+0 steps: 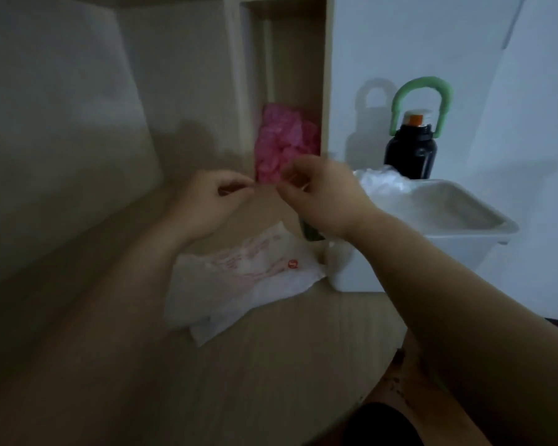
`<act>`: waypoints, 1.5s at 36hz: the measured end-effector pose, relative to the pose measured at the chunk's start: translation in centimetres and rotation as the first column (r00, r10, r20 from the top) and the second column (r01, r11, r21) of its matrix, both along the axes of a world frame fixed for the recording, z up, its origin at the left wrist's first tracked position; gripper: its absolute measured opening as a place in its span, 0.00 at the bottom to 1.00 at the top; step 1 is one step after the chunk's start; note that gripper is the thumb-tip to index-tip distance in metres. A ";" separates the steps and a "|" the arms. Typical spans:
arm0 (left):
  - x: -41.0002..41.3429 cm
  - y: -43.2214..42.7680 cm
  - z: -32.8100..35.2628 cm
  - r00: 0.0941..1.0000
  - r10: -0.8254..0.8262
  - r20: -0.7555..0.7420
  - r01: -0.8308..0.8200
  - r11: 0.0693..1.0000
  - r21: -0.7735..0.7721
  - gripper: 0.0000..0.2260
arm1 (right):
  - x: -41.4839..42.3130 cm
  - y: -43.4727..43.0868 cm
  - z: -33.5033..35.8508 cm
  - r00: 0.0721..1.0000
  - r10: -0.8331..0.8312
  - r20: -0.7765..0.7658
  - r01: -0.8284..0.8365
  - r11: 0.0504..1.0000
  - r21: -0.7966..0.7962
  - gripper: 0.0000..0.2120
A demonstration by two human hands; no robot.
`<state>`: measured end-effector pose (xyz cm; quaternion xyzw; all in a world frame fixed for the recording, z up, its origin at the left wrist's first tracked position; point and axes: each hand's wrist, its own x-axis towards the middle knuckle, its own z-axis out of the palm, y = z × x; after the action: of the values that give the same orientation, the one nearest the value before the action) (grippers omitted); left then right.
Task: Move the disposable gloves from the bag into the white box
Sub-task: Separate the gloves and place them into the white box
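Both hands pinch a thin glove above the bag, with the white box waiting at the right.

The left hand (210, 201) and right hand (319, 194) are raised over the counter (239, 381). Their fingers are curled to tight pinches on what seems a clear glove (266, 186), too faint and blurred to be sure. The bag (248, 278) lies crumpled mid-counter. The white box (464, 249) stands at the counter's right edge, with a heap of clear gloves (384, 183) in its far left corner. Such film is likely almost weightless, limp, clingy and easily torn, so it is best pinched at an edge or cuff. The bag's red print and round red mark cannot be read, and no label on the black bottle (411, 152) is legible.
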<state>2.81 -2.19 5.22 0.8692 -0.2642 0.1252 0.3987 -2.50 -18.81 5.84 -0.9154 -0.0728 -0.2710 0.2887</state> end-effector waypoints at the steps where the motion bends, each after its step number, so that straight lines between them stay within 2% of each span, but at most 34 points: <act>1: 0.1 1.8 -1.2 0.998 0.064 -0.026 -0.064 0.998 0.004 0.10 | 0.1 1.7 -0.8 0.999 0.036 -0.003 -0.036 0.999 0.010 0.10; 4: 0.3 5.6 -4.8 0.962 0.197 -0.190 -0.194 0.980 0.036 0.14 | 0.5 5.1 -3.2 0.986 0.139 -0.094 -0.136 0.990 0.037 0.13; 6: 0.0 7.5 -6.9 0.919 0.264 -0.292 -0.226 0.961 0.157 0.19 | 1.0 6.8 -5.0 0.955 0.168 -0.243 -0.163 0.986 0.042 0.17; 9: -1.2 8.6 -9.2 0.885 0.257 -0.388 -0.139 0.942 0.306 0.30 | 1.8 8.2 -7.8 0.869 0.186 -0.459 -0.186 0.982 0.047 0.25; 11: -1.7 8.8 -10.3 0.893 0.247 -0.377 -0.107 0.929 0.354 0.35 | 2.3 8.6 -9.3 0.824 0.157 -0.544 -0.169 0.985 0.029 0.27; 12: -1.7 8.7 -10.6 0.908 0.254 -0.333 -0.115 0.916 0.385 0.35 | 2.5 8.6 -9.9 0.819 0.135 -0.557 -0.149 0.989 0.021 0.24; 14: -1.5 8.6 -11.3 0.932 0.273 -0.237 -0.167 0.906 0.388 0.26 | 3.2 8.3 -10.8 0.848 0.099 -0.521 -0.094 0.995 0.036 0.12; 16: -1.2 8.6 -11.7 0.942 0.285 -0.176 -0.213 0.916 0.341 0.18 | 3.8 7.8 -11.2 0.878 0.059 -0.475 -0.028 0.997 0.072 0.10; 18: -0.9 8.3 -12.2 0.947 0.293 -0.128 -0.231 0.903 0.361 0.12 | 4.0 7.3 -11.2 0.851 0.097 -0.515 -0.026 0.989 0.143 0.15; 20: -0.7 7.9 -12.6 0.945 0.303 -0.119 -0.237 0.891 0.386 0.09 | 3.7 7.0 -10.9 0.794 0.168 -0.585 -0.072 0.980 0.184 0.28; 22: -0.2 7.6 -13.1 0.950 0.286 -0.125 -0.223 0.904 0.366 0.09 | 3.7 7.0 -11.0 0.770 0.157 -0.618 -0.105 0.987 0.120 0.34; 24: 0.5 7.5 -13.6 0.959 0.248 -0.137 -0.186 0.916 0.357 0.08 | 3.9 7.0 -11.3 0.805 0.120 -0.581 -0.115 0.992 0.046 0.22; 26: 0.9 7.5 -13.9 0.967 0.234 -0.103 -0.183 0.914 0.361 0.08 | 4.2 6.8 -11.7 0.851 0.104 -0.515 -0.071 0.994 0.085 0.10; 28: 1.0 7.6 -14.1 0.969 0.245 0.008 -0.236 0.925 0.297 0.08 | 4.7 6.7 -11.8 0.864 0.085 -0.496 -0.005 0.987 0.160 0.10; 33: 0.5 7.5 -12.7 0.916 0.329 0.231 -0.323 0.944 -0.068 0.04 | 5.5 6.4 -11.4 0.843 0.096 -0.529 0.074 0.954 0.291 0.14; 35: 0.6 7.4 -11.3 0.901 0.366 0.233 -0.337 0.929 -0.153 0.04 | 5.5 6.6 -10.9 0.824 0.138 -0.549 0.072 0.936 0.344 0.13; 37: 1.0 7.5 -9.9 0.927 0.355 0.119 -0.335 0.929 -0.158 0.02 | 5.3 6.9 -10.4 0.813 0.175 -0.556 0.056 0.925 0.375 0.13; 38: 1.2 7.6 -9.5 0.946 0.322 0.045 -0.316 0.943 -0.105 0.02 | 5.3 6.9 -10.1 0.815 0.186 -0.549 0.046 0.924 0.381 0.14; 40: 1.4 7.7 -9.0 0.962 0.253 -0.102 -0.242 0.964 0.108 0.03 | 5.3 6.9 -9.9 0.839 0.210 -0.502 0.012 0.915 0.402 0.18; 42: 1.3 7.7 -9.4 0.947 0.239 -0.216 -0.148 0.917 0.369 0.08 | 5.0 7.0 -9.7 0.840 0.277 -0.466 -0.067 0.905 0.419 0.23; 44: 1.0 7.6 -10.4 0.939 0.257 -0.229 -0.105 0.848 0.520 0.10 | 4.8 7.1 -9.8 0.803 0.281 -0.526 -0.122 0.941 0.317 0.30; 45: 0.9 7.6 -10.8 0.941 0.267 -0.210 -0.123 0.845 0.520 0.08 | 4.8 7.3 -9.9 0.787 0.235 -0.570 -0.137 0.968 0.210 0.31; 46: 0.8 7.6 -11.0 0.944 0.276 -0.183 -0.156 0.858 0.489 0.05 | 4.9 7.4 -10.1 0.788 0.183 -0.588 -0.150 0.983 0.106 0.27; 48: 0.7 7.6 -11.2 0.952 0.291 -0.098 -0.229 0.886 0.403 0.04 | 5.2 7.5 -10.5 0.837 0.106 -0.537 -0.126 0.992 0.000 0.08; 51: 1.0 7.7 -10.6 0.946 0.320 0.046 -0.322 0.920 0.224 0.06 | 5.9 7.3 -10.8 0.884 0.081 -0.459 -0.057 0.996 0.067 0.18; 54: 1.4 7.9 -9.6 0.910 0.382 0.160 -0.395 0.917 0.058 0.04 | 6.1 7.3 -10.7 0.898 0.080 -0.433 -0.033 0.993 0.115 0.17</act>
<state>4.21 5.75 -4.33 0.9099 -0.1194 0.2530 0.3064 3.58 -11.55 -4.90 -0.9339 -0.0185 -0.0535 0.3531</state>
